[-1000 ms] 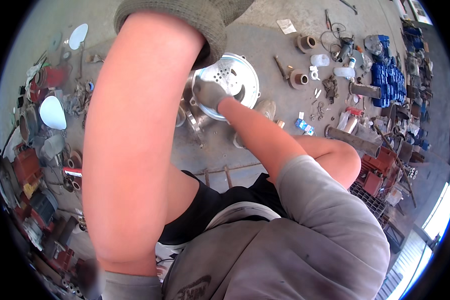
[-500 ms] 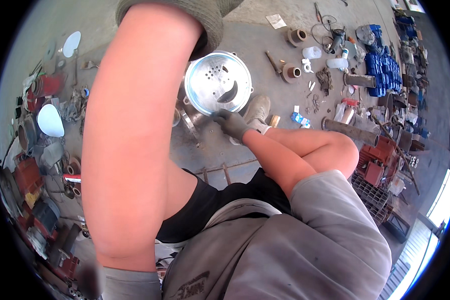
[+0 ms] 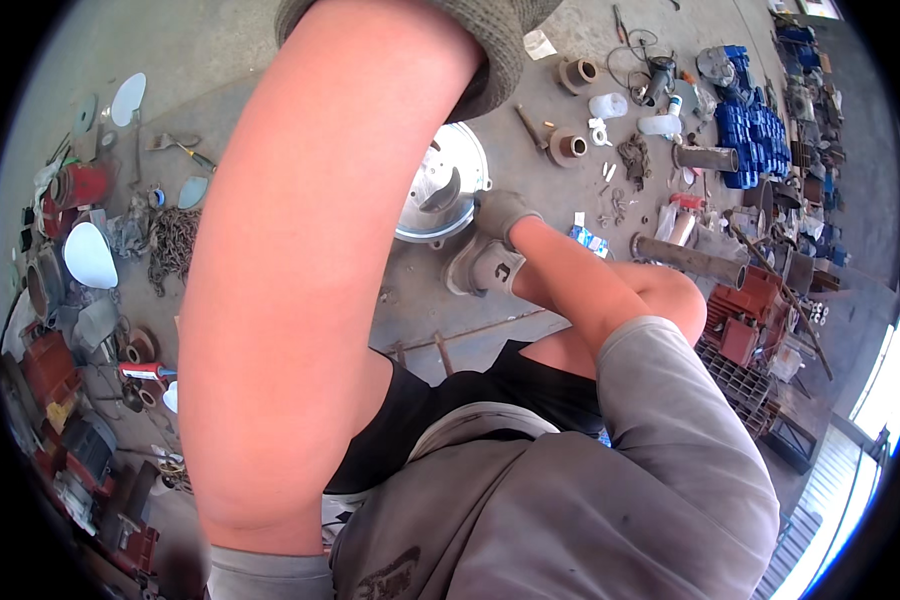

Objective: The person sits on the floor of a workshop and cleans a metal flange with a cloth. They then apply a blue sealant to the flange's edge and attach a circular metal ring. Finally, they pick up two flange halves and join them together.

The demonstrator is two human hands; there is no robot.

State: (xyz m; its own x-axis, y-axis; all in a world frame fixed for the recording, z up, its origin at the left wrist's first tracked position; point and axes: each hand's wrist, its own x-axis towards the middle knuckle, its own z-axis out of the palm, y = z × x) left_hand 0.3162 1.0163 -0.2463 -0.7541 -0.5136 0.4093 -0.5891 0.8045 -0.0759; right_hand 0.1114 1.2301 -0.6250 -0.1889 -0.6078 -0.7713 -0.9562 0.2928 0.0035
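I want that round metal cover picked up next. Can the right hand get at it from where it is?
Probably yes. The gloved right hand is right at the edge of the metal cover on the floor, with nothing between them. The left arm hides the cover's left part.

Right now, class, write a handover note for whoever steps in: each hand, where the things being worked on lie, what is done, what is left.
Left hand: grey knitted glove, raised at the top edge and mostly cut off; grip cannot be told.
Right hand: grey glove, at the right rim of the round silvery metal cover; grip unclear.
The cover lies flat on the grey concrete floor, just beyond the grey shoe.
Done: cover within reach.
Left: likely working on the cover; nothing shows as taken off it.
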